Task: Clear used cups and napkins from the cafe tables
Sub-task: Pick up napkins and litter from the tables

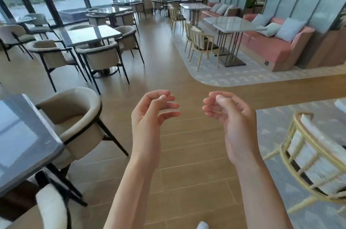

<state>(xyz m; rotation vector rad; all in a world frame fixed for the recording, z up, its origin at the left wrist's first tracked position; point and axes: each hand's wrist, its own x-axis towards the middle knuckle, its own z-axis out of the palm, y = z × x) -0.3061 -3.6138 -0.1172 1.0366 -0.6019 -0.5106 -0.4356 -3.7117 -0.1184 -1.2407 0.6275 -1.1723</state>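
My left hand [151, 114] and my right hand [226, 116] are raised side by side in front of me over the wooden aisle floor. The fingers of both are loosely curled and hold nothing. No cups or napkins show on any table top in view. A dark glass table [22, 138] stands close at my left, its visible surface bare. A marble table [234, 24] stands further off at the right, also bare as far as I can tell.
A beige armchair [74, 116] stands by the near left table. More dark tables with armchairs [97, 56] fill the left by the windows. A cream spindle chair [314, 157] is close at right. A pink sofa [277, 46] lines the right wall. The wooden aisle [168, 71] runs ahead.
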